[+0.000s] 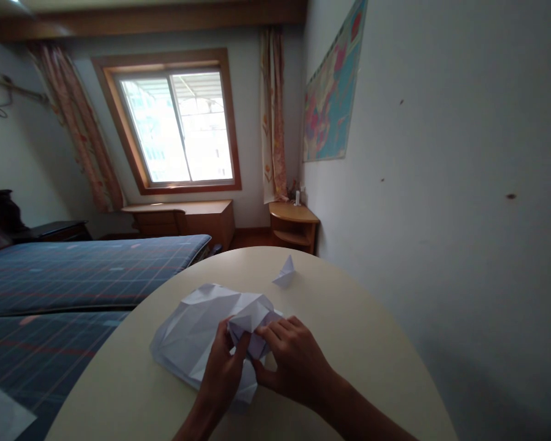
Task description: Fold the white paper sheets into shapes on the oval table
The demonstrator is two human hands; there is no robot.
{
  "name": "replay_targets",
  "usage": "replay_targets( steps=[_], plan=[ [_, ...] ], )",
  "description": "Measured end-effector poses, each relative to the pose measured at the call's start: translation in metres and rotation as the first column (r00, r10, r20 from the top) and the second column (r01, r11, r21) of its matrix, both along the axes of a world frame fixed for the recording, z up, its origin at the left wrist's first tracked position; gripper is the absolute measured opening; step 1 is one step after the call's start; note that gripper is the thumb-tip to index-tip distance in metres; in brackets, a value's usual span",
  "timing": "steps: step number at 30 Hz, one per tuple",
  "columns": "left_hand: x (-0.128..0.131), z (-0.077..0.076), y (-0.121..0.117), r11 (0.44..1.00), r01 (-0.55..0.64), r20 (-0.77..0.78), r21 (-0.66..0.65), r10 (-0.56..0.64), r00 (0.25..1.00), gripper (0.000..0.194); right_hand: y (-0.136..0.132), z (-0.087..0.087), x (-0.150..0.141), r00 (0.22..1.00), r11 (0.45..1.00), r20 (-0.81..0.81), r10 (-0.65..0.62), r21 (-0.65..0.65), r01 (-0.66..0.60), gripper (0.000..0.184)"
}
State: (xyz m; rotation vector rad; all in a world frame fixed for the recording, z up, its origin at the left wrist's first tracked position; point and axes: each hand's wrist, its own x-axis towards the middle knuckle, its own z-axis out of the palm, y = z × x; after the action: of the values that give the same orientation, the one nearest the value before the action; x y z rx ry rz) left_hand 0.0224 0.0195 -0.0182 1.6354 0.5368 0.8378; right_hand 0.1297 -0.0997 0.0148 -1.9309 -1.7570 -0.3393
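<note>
Between my two hands is a small folded piece of white paper (256,346), with several creased faces and an angled top. My left hand (227,361) pinches its left side, thumb in front. On the right side, the fingers and thumb of my right hand (291,358) are closed on the same paper. Beneath and behind it lie creased white sheets (188,337), spread on the round table. Part of the folded paper is hidden by my fingers. Farther back stands a small folded paper boat (285,273), apart from both hands.
The round cream table (349,318) has its curved edge ahead of me. A bed with a blue plaid mattress (96,269) is at the left, with a white sheet (4,413) at its near corner. A wall (441,245) runs along the right. A corner shelf (294,213) stands beyond.
</note>
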Motion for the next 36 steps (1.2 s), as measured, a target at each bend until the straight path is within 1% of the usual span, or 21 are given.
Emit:
replay_targets(
  steps=[4, 7, 9, 13, 14, 17, 19, 23, 27, 29, 33, 34, 36],
  plan=[
    [-0.001, 0.007, -0.001, 0.996, 0.069, -0.023, -0.057, -0.07, 0.997, 0.045, 0.0, -0.002, 0.002, 0.999, 0.999, 0.038, -0.014, -0.034, 0.015, 0.026],
    [-0.001, 0.008, 0.0, 0.996, 0.084, -0.048, -0.035, -0.086, 0.995, 0.049, 0.001, -0.003, 0.002, 0.998, 0.999, 0.061, -0.035, -0.028, 0.037, 0.025],
    [-0.002, 0.008, 0.0, 0.995, 0.097, -0.066, -0.01, -0.097, 0.993, 0.049, 0.001, -0.002, 0.001, 0.998, 0.999, 0.049, -0.046, -0.025, 0.047, 0.024],
    [-0.003, 0.007, -0.005, 0.991, 0.107, -0.088, 0.077, -0.1, 0.991, 0.047, 0.0, 0.0, -0.001, 0.995, 0.998, -0.079, -0.063, 0.023, 0.065, 0.029],
    [-0.004, 0.007, -0.007, 0.989, 0.112, -0.091, 0.093, -0.103, 0.991, 0.047, 0.0, 0.0, -0.001, 0.991, 0.997, -0.121, -0.062, 0.039, 0.067, 0.027],
    [-0.005, 0.006, -0.013, 0.987, 0.126, -0.106, 0.097, -0.116, 0.988, 0.049, -0.001, 0.0, -0.001, 0.967, 0.994, -0.249, -0.055, 0.079, 0.077, 0.014],
    [-0.006, 0.008, -0.017, 0.986, 0.134, -0.116, 0.096, -0.123, 0.986, 0.051, -0.002, 0.0, 0.0, 0.946, 0.989, -0.321, -0.041, 0.119, 0.084, 0.011],
    [-0.006, 0.014, -0.022, 0.978, 0.156, -0.128, 0.136, -0.139, 0.982, 0.047, -0.002, 0.001, 0.001, 0.928, 0.981, -0.373, 0.01, 0.183, 0.063, 0.004],
    [-0.004, 0.015, -0.021, 0.978, 0.094, -0.179, 0.185, -0.06, 0.982, 0.044, -0.001, 0.002, 0.004, 0.903, 0.974, -0.43, 0.013, 0.209, 0.085, 0.01],
    [-0.003, 0.013, -0.02, 0.979, 0.076, -0.19, 0.191, -0.039, 0.981, 0.044, -0.001, 0.003, 0.005, 0.887, 0.976, -0.461, 0.014, 0.2, 0.089, 0.01],
    [-0.003, 0.012, -0.02, 0.983, 0.035, -0.146, 0.18, -0.009, 0.989, 0.042, -0.003, 0.004, 0.003, 0.888, 0.982, -0.459, 0.026, 0.176, 0.062, 0.004],
    [-0.003, 0.013, -0.02, 0.984, 0.02, -0.131, 0.176, 0.003, 0.991, 0.042, -0.003, 0.004, 0.003, 0.89, 0.982, -0.455, 0.035, 0.18, 0.053, 0.007],
    [-0.004, 0.015, -0.022, 0.984, 0.028, -0.116, 0.175, -0.008, 0.993, 0.043, -0.003, 0.004, 0.001, 0.887, 0.982, -0.459, 0.052, 0.187, 0.039, 0.011]
  ],
)
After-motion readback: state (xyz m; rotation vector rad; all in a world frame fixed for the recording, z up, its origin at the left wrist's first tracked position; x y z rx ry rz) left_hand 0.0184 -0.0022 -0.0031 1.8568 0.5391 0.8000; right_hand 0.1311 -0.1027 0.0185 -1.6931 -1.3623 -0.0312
